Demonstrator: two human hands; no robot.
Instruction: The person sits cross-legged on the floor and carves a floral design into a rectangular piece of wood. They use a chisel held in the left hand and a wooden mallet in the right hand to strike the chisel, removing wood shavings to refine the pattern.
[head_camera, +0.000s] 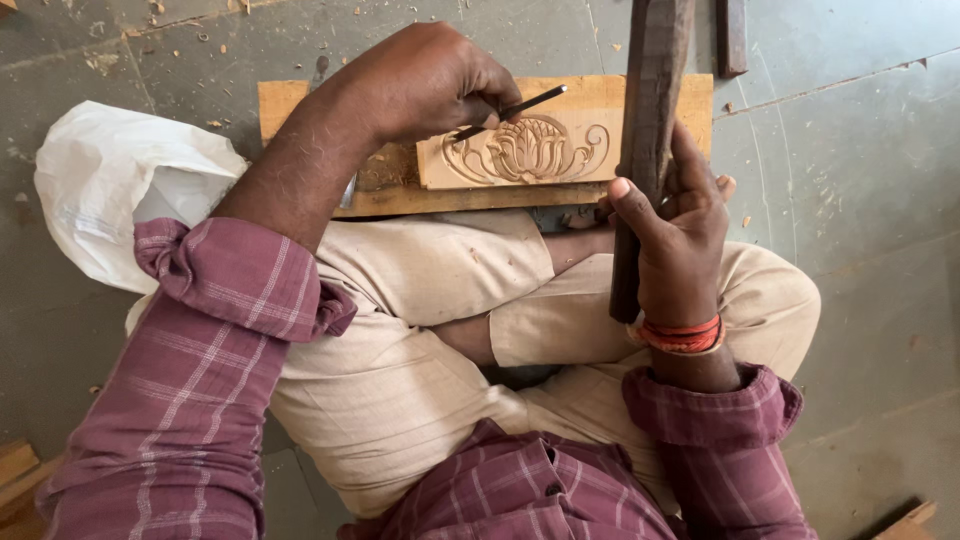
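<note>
A crumpled white plastic bag (110, 185) lies at left. Upper centre, the left hand (425, 85) pinches a thin chisel (515, 108) over a pale carved floral panel (525, 150); the right hand (680, 225) grips a dark wooden mallet (650, 110).

Pale carved wood panel (520, 152), dark rough wooden mallet (648, 120), thin metal chisel (515, 110).

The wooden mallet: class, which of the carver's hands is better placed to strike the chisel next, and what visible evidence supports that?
Probably the right hand. It grips the wooden mallet, raised upright beside the carved panel. The left hand holds the thin chisel tilted over the floral relief, so it is busy.
</note>
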